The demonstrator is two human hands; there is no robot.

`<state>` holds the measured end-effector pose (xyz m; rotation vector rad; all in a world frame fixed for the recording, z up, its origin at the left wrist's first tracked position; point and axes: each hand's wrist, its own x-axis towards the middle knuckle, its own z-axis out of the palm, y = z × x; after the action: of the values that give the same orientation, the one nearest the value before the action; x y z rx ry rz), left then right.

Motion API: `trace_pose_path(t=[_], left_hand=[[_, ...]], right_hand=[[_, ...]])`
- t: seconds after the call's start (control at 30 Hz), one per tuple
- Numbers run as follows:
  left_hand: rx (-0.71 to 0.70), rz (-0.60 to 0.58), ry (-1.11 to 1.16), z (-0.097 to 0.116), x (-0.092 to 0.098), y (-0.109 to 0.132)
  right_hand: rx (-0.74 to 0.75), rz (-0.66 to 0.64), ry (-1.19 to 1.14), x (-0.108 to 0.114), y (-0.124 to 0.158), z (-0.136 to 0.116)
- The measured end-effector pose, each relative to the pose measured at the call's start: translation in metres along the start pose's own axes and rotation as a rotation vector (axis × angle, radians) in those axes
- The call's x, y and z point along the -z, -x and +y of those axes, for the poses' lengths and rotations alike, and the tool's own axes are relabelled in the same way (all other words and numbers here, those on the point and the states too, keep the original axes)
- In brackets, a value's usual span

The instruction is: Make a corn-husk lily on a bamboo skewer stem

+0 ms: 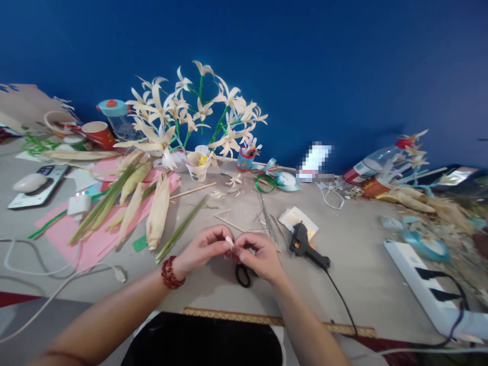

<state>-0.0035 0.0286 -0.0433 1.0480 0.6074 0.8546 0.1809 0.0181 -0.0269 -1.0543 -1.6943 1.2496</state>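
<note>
In the middle of the table, my left hand (209,249) and my right hand (261,254) meet with their fingertips pinched. Between them is a small pale piece (229,241) that looks like corn husk. It sticks up from my left thumb and finger, and my right fingertips touch its lower end, which is mostly hidden. A black scissor handle (238,278) shows just below my hands. Several thin wires (267,218) lie behind my right hand. To its right, a black hot glue gun (305,245) rests partly on a white sheet (308,219).
Pale husk flowers (163,140) on green stems rise from a white cup (197,170) at the back. Corn husks (158,218) lie on pink paper (91,249) to the left. A power strip (414,284) is at right, near a bottle (366,168). A wooden ruler-like strip (236,315) lines the front edge.
</note>
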Motion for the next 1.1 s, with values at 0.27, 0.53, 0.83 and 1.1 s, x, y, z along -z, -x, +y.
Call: trace_pose_path(t=[0.27,0.53,0.83,1.1], left_hand=[[-0.009,0.083,-0.056,-0.001,-0.003,0.000],[0.011,0.104,-0.144,-0.001,-0.001,0.000],[0.027,0.127,-0.125,0.001,-0.001,-0.001],[0.082,0.121,-0.054,0.001,-0.001,-0.003]], right_hand=[[-0.083,-0.009,-0.140,-0.003,0.000,-0.003],[-0.076,0.007,-0.069,-0.005,-0.001,-0.004],[-0.090,-0.009,-0.119,-0.004,0.000,-0.002],[-0.152,0.041,-0.271,-0.007,0.000,0.004]])
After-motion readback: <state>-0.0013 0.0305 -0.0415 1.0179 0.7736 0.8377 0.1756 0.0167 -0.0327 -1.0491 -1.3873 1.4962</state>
